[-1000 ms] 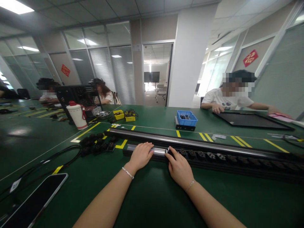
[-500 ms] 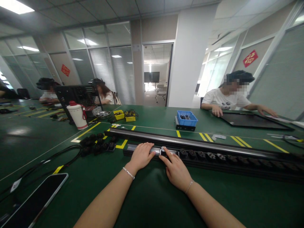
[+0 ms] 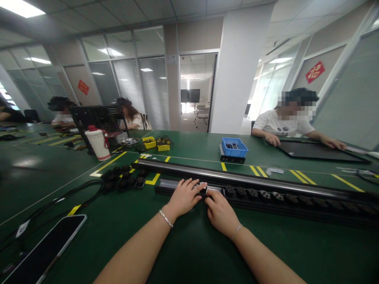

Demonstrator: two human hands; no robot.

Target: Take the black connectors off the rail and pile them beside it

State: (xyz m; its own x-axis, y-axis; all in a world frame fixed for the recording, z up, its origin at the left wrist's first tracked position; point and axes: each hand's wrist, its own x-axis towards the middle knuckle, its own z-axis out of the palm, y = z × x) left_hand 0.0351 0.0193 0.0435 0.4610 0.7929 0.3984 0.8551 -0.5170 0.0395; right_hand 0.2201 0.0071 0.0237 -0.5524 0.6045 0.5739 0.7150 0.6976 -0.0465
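Observation:
My left hand (image 3: 185, 197) lies over the near metal rail (image 3: 166, 184), fingers stretched out and apart. Its index finger reaches onto a small black socket-like module (image 3: 204, 191) with a light top, seated in the rail's channel. My right hand (image 3: 220, 211) is closed at the right side of this module, its fingers bent against it and the rail; its fingertips are partly hidden. A row of similar black modules (image 3: 253, 193) runs along the rail to the right. A longer, silver-topped rail (image 3: 237, 176) lies parallel just behind.
Loose black modules (image 3: 130, 182) sit in a cluster at left. Black cable (image 3: 89, 184) and a phone (image 3: 50, 248) lie nearer. Further back stand a white bottle (image 3: 97, 145), yellow bins (image 3: 163, 146) and a blue basket (image 3: 233, 151). A co-worker's hands rest by a black panel (image 3: 322, 152).
My left hand has slid right along the rail, and its index finger now reaches the module. My right hand's index finger has drawn back from the module's top and bent at its right side.

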